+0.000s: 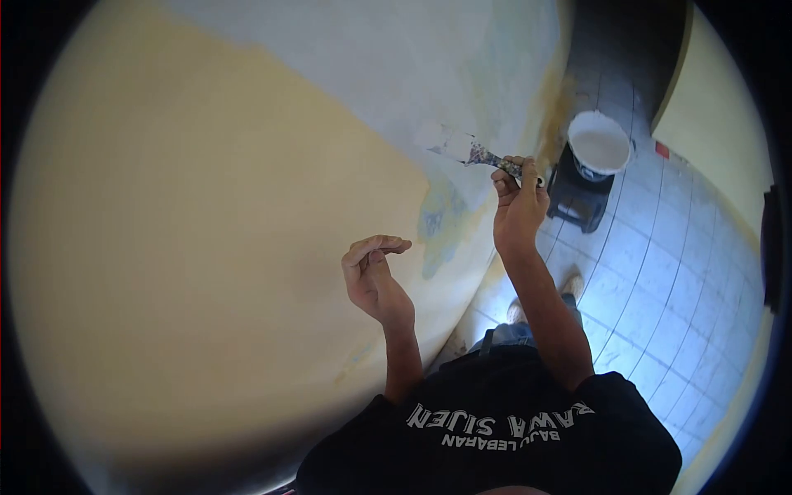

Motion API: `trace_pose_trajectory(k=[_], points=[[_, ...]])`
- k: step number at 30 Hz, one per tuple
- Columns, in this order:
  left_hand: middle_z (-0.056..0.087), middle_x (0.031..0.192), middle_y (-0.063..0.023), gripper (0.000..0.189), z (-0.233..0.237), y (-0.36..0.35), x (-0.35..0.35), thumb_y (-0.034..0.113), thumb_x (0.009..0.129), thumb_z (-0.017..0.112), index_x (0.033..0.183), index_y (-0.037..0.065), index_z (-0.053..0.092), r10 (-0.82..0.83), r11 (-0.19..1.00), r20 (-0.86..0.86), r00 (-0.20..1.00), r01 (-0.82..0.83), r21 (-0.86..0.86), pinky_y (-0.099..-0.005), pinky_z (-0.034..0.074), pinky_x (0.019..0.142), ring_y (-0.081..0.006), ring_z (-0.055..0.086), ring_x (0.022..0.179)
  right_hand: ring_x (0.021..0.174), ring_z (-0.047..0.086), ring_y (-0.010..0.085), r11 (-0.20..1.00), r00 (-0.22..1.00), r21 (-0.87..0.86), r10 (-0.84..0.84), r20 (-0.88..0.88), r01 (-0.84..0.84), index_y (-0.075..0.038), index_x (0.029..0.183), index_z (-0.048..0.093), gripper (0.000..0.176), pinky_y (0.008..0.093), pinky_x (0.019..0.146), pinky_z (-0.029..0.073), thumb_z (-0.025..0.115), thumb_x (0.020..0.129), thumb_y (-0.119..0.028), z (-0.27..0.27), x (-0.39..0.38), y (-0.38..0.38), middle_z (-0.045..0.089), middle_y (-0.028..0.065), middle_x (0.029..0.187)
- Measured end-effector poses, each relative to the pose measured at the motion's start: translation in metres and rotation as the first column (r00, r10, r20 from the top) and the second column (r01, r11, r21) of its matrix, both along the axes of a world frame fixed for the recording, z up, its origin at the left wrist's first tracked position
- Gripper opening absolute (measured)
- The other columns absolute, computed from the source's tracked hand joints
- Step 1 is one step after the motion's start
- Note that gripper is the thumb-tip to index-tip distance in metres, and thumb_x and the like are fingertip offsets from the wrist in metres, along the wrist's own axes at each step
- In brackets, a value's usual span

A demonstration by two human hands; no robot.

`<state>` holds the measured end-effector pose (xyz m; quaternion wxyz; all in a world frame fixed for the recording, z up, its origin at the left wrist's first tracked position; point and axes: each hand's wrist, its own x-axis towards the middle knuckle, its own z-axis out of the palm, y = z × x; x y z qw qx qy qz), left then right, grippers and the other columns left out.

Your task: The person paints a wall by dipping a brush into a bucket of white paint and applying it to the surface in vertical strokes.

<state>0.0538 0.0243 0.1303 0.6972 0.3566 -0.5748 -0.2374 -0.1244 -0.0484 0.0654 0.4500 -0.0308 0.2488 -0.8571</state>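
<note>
My right hand (520,206) is closed round the paint-spattered handle of a paintbrush (495,161). The brush's flat, whitish head points left, overlapping the pale painted part of the wall (363,62). Lower and to the left, my left hand (375,276) is held up in front of the yellow wall (206,206). Its fingers are loosely bent with the thumb below them, and nothing is in it. A patch of blue-green and grey (441,219) marks the wall between my two hands.
A white bucket (598,148) with whitish contents stands on a dark stool (580,198) ahead on the right. The tiled floor (652,272) runs along my right side. A cream-coloured wall (722,124) rises on the far right, and a small red object (662,149) lies near its base.
</note>
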Motion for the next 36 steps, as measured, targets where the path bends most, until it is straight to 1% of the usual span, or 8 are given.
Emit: trace_pose_trajectory(k=[5, 8, 13, 16, 20, 25, 29, 36], points=[[0.069, 0.101, -0.014, 0.019, 0.006, 0.002, 0.015, 0.002, 0.106, 0.047, 0.12, 0.0, 0.059, -0.041, 0.99, 0.052, 0.998, 0.034, 0.134, -0.0395, 0.058, 0.08, -0.0231, 0.068, 0.089, 0.074, 0.069, 0.0162, 0.998, 0.999, 0.07, -0.01, 0.039, 0.007, 0.001, 0.103, 0.067, 0.03, 0.0265, 0.067, 0.055, 0.058, 0.112, -0.026, -0.014, 0.033, -0.005, 0.071, 0.0099, 0.093], [0.069, 0.102, -0.0134, 0.021, 0.003, -0.009, 0.016, 0.003, 0.106, 0.047, 0.123, 0.0, 0.059, -0.057, 0.983, 0.083, 0.995, 0.041, 0.179, -0.0405, 0.057, 0.082, -0.0227, 0.066, 0.091, 0.071, 0.07, 0.0201, 0.986, 1.0, 0.166, 0.004, 0.015, -0.006, 0.003, 0.107, 0.064, 0.03, 0.03, 0.065, 0.054, 0.056, 0.112, -0.026, -0.045, 0.043, -0.023, 0.069, 0.0112, 0.09], [0.069, 0.102, -0.013, 0.022, -0.005, -0.011, 0.026, 0.003, 0.106, 0.046, 0.123, 0.001, 0.059, -0.046, 0.98, 0.145, 0.988, 0.016, 0.2, -0.0403, 0.057, 0.082, -0.0225, 0.065, 0.091, 0.064, 0.07, 0.0186, 0.937, 0.991, 0.326, -0.103, -0.082, 0.125, 0.004, 0.105, 0.064, 0.03, 0.0286, 0.057, 0.055, 0.057, 0.112, -0.025, -0.149, 0.057, -0.037, 0.07, 0.0116, 0.091], [0.069, 0.102, -0.0127, 0.022, -0.015, -0.011, 0.033, 0.003, 0.106, 0.046, 0.123, 0.001, 0.059, -0.044, 0.979, 0.15, 0.988, 0.013, 0.205, -0.0402, 0.056, 0.082, -0.0224, 0.065, 0.091, 0.061, 0.07, 0.0167, 0.893, 0.975, 0.404, -0.137, -0.177, 0.199, 0.004, 0.103, 0.066, 0.031, 0.0263, 0.053, 0.053, 0.057, 0.111, -0.025, -0.178, 0.049, -0.03, 0.071, 0.0111, 0.09], [0.069, 0.101, -0.0146, 0.021, -0.028, -0.014, 0.041, -0.001, 0.104, 0.045, 0.12, 0.0, 0.059, -0.032, 0.981, 0.178, 0.983, -0.003, 0.195, -0.0404, 0.059, 0.079, -0.0233, 0.067, 0.089, 0.063, 0.068, 0.0161, 0.881, 0.978, 0.426, -0.165, -0.129, 0.205, 0.003, 0.103, 0.067, 0.031, 0.0273, 0.056, 0.051, 0.056, 0.112, -0.025, -0.185, 0.043, -0.019, 0.07, 0.0097, 0.087], [0.068, 0.103, -0.0117, 0.024, -0.031, -0.012, 0.047, 0.004, 0.106, 0.047, 0.127, 0.002, 0.058, -0.073, 0.967, 0.197, 0.978, 0.02, 0.255, -0.0404, 0.055, 0.084, -0.0231, 0.065, 0.091, 0.067, 0.069, 0.0175, 0.968, 0.992, 0.233, -0.11, 0.056, 0.094, 0.004, 0.103, 0.066, 0.031, 0.0293, 0.058, 0.051, 0.057, 0.111, -0.025, -0.1, 0.055, -0.024, 0.07, 0.0102, 0.087], [0.068, 0.104, -0.0115, 0.025, -0.011, -0.021, 0.034, 0.003, 0.106, 0.047, 0.128, 0.002, 0.058, -0.118, 0.965, 0.222, 0.968, 0.059, 0.257, -0.0402, 0.056, 0.084, -0.0231, 0.065, 0.092, 0.067, 0.069, 0.017, 0.985, 0.989, 0.129, -0.125, 0.079, 0.114, 0.003, 0.104, 0.066, 0.029, 0.0288, 0.057, 0.052, 0.058, 0.111, -0.024, -0.048, 0.064, -0.045, 0.07, 0.0107, 0.085], [0.069, 0.1, -0.0168, 0.023, -0.011, -0.032, 0.011, 0.001, 0.103, 0.044, 0.121, -0.001, 0.057, -0.124, 0.966, 0.256, 0.959, 0.057, 0.252, -0.0432, 0.06, 0.079, -0.0258, 0.067, 0.088, 0.061, 0.07, 0.0164, 0.853, 0.983, 0.49, -0.131, -0.13, 0.179, 0.005, 0.101, 0.068, 0.031, 0.028, 0.053, 0.051, 0.059, 0.11, -0.024, -0.167, 0.06, -0.028, 0.071, 0.0107, 0.082]])
